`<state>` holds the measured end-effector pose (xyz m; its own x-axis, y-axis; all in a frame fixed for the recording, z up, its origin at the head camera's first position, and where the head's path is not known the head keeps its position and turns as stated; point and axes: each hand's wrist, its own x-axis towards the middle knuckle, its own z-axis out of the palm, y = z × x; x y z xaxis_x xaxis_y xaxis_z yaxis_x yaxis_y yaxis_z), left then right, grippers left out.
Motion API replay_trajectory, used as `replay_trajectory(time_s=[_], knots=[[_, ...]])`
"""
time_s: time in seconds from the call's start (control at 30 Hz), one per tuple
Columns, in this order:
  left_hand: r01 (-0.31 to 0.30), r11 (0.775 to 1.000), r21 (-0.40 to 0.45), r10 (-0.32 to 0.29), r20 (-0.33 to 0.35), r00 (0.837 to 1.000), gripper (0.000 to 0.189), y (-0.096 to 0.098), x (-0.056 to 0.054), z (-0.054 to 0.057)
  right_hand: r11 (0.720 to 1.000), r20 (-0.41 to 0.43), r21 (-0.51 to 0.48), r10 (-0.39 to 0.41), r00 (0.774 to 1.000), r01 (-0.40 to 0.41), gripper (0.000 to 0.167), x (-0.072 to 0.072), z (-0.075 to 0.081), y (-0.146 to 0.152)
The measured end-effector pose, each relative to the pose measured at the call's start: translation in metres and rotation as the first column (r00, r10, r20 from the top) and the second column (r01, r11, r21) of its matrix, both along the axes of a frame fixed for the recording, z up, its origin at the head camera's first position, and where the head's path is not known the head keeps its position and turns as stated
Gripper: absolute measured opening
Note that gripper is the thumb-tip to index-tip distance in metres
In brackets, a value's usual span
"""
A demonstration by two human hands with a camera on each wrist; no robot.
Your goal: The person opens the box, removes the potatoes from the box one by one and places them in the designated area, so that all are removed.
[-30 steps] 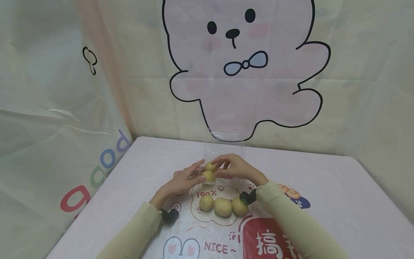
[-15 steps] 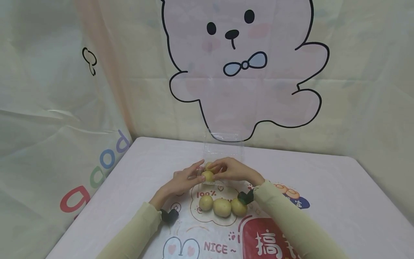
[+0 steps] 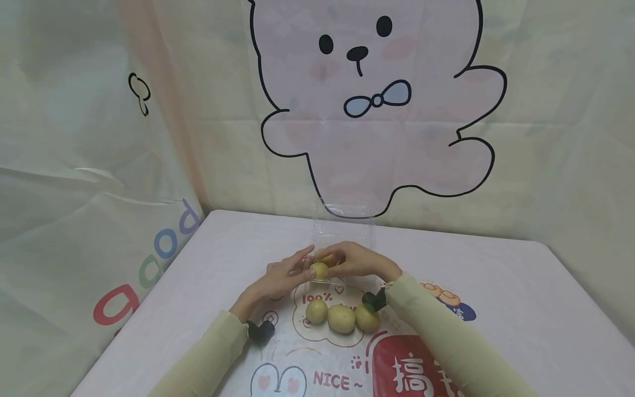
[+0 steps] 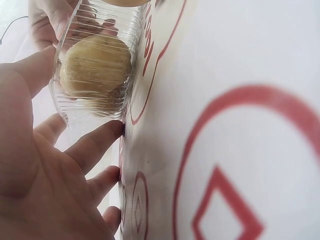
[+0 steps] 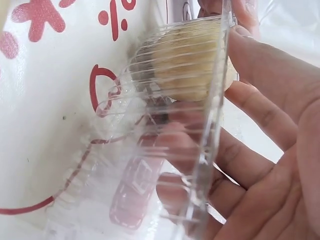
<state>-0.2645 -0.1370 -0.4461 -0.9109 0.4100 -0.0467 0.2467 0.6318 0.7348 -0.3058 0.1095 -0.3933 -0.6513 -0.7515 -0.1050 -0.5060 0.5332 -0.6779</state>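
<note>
Wht tbl (image 3: 516, 292), prob. cloth backdrop (image 3: 555, 138)

R hand (image 3: 354, 260) has shifted slightly toward L hand (image 3: 284, 277) vs 1 sec ago, & a bit nearer the wearer; its fingers now cover more of the far potato (image 3: 319, 252), w/ thumb lower beside the near potato (image 3: 319, 269)

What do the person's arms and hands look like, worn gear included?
Plain, long, pale yellow-green sleeves: left sleeve, right sleeve. Small black piece at each wrist: left wrist piece, right wrist piece. Left hand and right hand: ungloved.
</note>
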Motion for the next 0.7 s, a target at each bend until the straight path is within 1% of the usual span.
replay_trajectory(time_s=[0.13, 0.23, 0.37, 0.53, 0.63, 0.7], knots=[[-0.007, 1.0, -0.001, 0.007, 0.007, 1.0, 0.07, -0.0002, -0.0001, -0.0004, 1.0, 0.046, -0.015, 0.027, 0.999, -0.026, 0.051, 0.0008, 0.001, -0.0004], [0.002, 1.0, -0.002, -0.002, 0.0, 1.0, 0.07, -0.0003, -0.0004, -0.0007, 0.999, 0.06, -0.02, 0.041, 0.997, -0.04, 0.051, 0.0007, -0.0002, -0.0008], [0.012, 1.0, -0.002, -0.012, -0.009, 1.0, 0.071, -0.0006, -0.0002, -0.0007, 0.998, 0.051, -0.015, 0.055, 0.997, -0.055, 0.05, -0.0004, -0.002, -0.002], [0.0, 1.0, -0.015, 0.0, -0.009, 1.0, 0.071, -0.0004, 0.0005, 0.0003, 0.998, 0.032, 0.006, 0.067, 0.997, -0.068, 0.05, -0.0036, -0.0039, -0.0026], [-0.002, 1.0, -0.018, 0.002, -0.011, 1.0, 0.07, -0.0003, 0.001, 0.0004, 0.998, 0.031, 0.012, 0.056, 0.998, -0.057, 0.046, -0.0046, -0.005, -0.0024], [-0.002, 1.0, -0.019, 0.001, -0.013, 1.0, 0.07, -0.0001, 0.0011, 0.0, 0.999, 0.04, 0.008, 0.034, 0.999, -0.034, 0.042, -0.0042, -0.0057, -0.002]])
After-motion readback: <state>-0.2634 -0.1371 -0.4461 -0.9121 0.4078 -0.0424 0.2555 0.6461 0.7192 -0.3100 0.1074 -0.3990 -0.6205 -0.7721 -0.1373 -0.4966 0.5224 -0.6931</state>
